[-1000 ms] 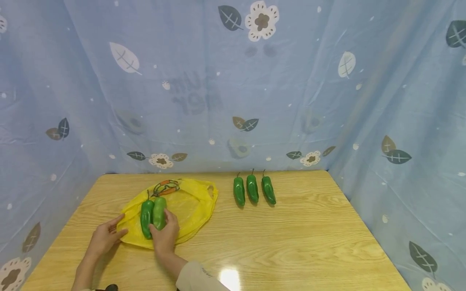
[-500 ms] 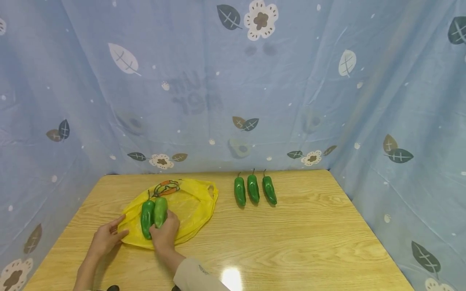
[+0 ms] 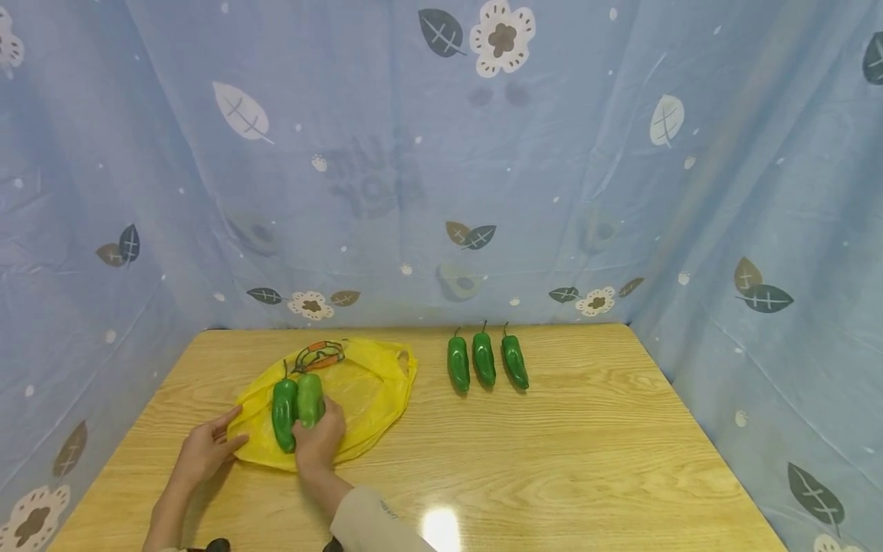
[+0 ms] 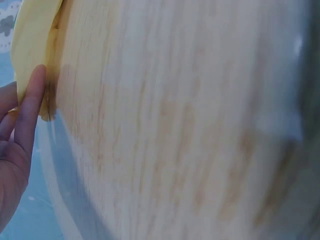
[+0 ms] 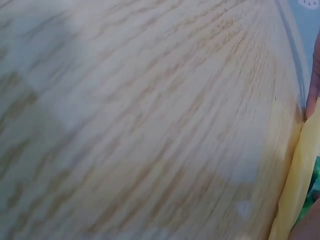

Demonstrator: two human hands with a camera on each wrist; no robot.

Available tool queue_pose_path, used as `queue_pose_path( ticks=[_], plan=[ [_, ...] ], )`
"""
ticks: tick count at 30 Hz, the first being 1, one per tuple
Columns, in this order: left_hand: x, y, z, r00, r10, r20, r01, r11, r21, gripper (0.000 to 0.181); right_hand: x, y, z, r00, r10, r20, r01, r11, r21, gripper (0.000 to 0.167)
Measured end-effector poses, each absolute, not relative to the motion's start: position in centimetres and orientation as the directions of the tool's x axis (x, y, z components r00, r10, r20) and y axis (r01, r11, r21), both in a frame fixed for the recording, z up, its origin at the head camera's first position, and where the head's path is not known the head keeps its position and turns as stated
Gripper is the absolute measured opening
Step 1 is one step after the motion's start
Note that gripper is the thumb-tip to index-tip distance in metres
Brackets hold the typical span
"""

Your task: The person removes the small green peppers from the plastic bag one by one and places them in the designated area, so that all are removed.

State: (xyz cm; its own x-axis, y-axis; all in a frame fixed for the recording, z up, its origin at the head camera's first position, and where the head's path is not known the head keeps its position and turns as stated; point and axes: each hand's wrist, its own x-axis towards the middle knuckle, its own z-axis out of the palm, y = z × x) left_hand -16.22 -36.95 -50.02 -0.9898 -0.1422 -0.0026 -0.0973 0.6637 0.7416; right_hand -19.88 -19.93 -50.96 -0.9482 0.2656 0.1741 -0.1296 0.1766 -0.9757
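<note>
A yellow plastic bag lies flattened on the table, with two green peppers on it. The darker pepper, stem pointing away, lies to the left of the lighter one. My right hand grips the lighter pepper around its near end, hiding that end. On the left, my left hand holds the bag's near-left edge; in the left wrist view its fingers lie on both sides of the yellow edge. The right wrist view catches only a strip of bag and a bit of green.
Three dark green peppers lie in a row at the back of the wooden table, right of the bag. A blue patterned curtain encloses the table's back and sides.
The view shifts slightly. My right hand covers a little more of the lighter pepper's near end than before. My left hand stays at the bag's edge, and the three peppers lie still.
</note>
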Motion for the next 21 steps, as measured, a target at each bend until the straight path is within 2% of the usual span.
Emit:
queue_pose_path(
  ticks=[7, 10, 15, 21],
  plan=[
    [-16.3, -37.0, -49.7, -0.992, -0.124, 0.011, -0.081, 0.709, 0.701, 0.059, -20.4, -18.9, -50.9, -0.931, 0.316, 0.184, -0.144, 0.147, -0.979, 0.044],
    [-16.2, -37.1, -49.6, -0.992, -0.12, 0.027, -0.069, 0.728, 0.682, 0.059, -20.6, -18.4, -51.0, -0.929, 0.306, 0.208, -0.177, 0.125, -0.976, 0.047],
    [-16.2, -37.2, -49.8, -0.992, -0.123, 0.031, -0.069, 0.73, 0.68, 0.059, -20.6, -17.4, -51.5, -0.948, 0.262, 0.178, -0.178, 0.023, -0.984, 0.05],
    [-16.3, -37.1, -50.0, -0.992, -0.124, 0.025, -0.07, 0.706, 0.705, 0.059, -20.6, -16.5, -52.6, -0.932, 0.282, 0.227, -0.22, 0.059, -0.974, 0.047]
  ],
)
